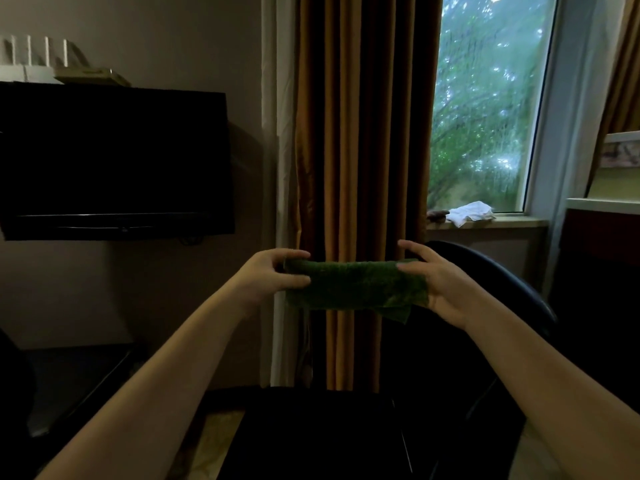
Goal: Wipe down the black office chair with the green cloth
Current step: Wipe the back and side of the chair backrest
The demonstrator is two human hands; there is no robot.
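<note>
While left grip [273, 276] and right grip [441, 287] hold the green cloth [356, 286], curtains [360, 133] flank a window [485, 98].

You have a single view: the wide-angle camera on your head. It looks forward and slightly down, squarely at the brown curtain [360, 133], from within the room and fairly near it. Left of the curtain it takes in the television [114, 161], right of it the window [485, 105], below it the black office chair [502, 306].
</note>
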